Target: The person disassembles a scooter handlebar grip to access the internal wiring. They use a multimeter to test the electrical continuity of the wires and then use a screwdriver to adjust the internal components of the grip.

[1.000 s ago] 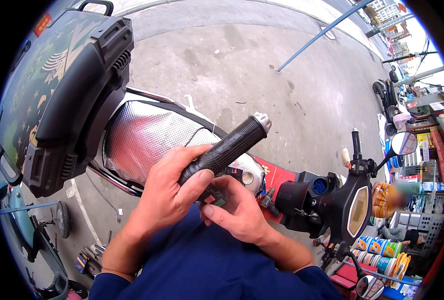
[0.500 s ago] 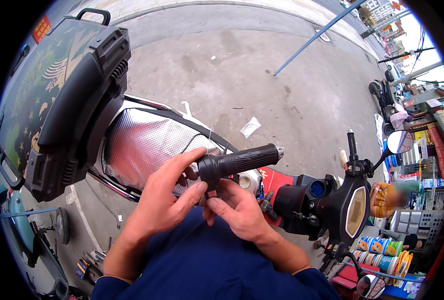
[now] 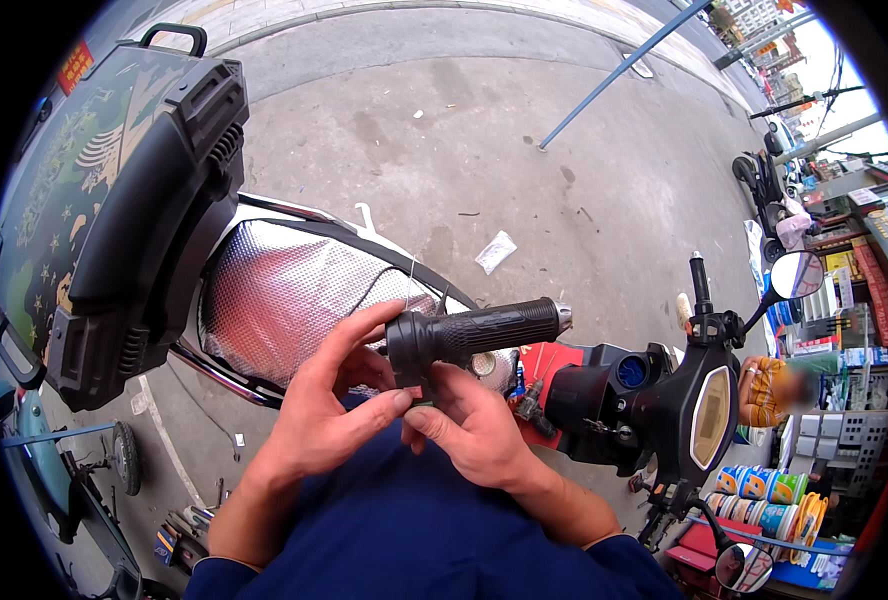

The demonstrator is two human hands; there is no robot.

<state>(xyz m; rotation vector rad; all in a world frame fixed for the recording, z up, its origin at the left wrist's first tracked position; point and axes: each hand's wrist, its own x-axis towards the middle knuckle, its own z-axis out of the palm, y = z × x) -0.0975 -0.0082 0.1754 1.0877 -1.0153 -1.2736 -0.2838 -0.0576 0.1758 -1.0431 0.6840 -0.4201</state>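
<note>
Beside a scooter (image 3: 689,400), a half-curled left hand (image 3: 326,405) and a right hand (image 3: 481,428) with thumb and fingers pinched in hold a black grip (image 3: 489,328) by its base, near the silver seat (image 3: 276,285). Something blue (image 3: 630,374) sits in the dash pocket (image 3: 652,368); the camouflage box (image 3: 154,225) is closed, its contents hidden.

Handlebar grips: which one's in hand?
The ribbed black grip held by the left hand and right hand; the far grip, by the upper mirror, is mounted on the scooter.
</note>
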